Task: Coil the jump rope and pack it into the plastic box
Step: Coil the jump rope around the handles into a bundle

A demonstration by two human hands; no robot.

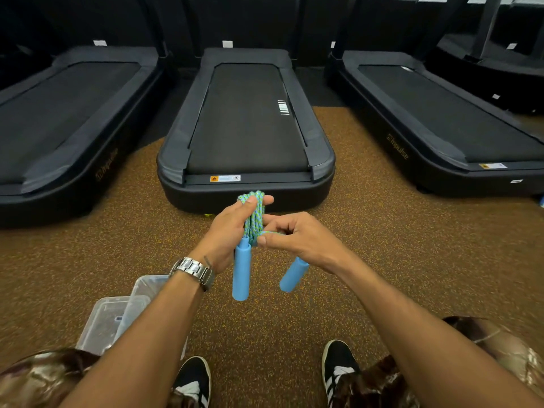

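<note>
The jump rope (253, 219) is a blue-green braided cord, gathered into a tight upright bundle in front of me. My left hand (228, 231) grips the bundle, its fingers curled over the top loops. One blue handle (242, 272) hangs straight down below that hand. My right hand (297, 237) pinches a strand of the cord next to the bundle's lower end, and the second blue handle (294, 273) slants down beneath it. The clear plastic box (107, 325) sits on the floor at lower left, partly hidden by my left forearm.
A clear lid (144, 293) leans across the box. Three black treadmills stand ahead, the middle one (245, 125) just beyond my hands. Brown speckled floor (412, 245) lies around me. My knees and black shoes (338, 369) are at the bottom.
</note>
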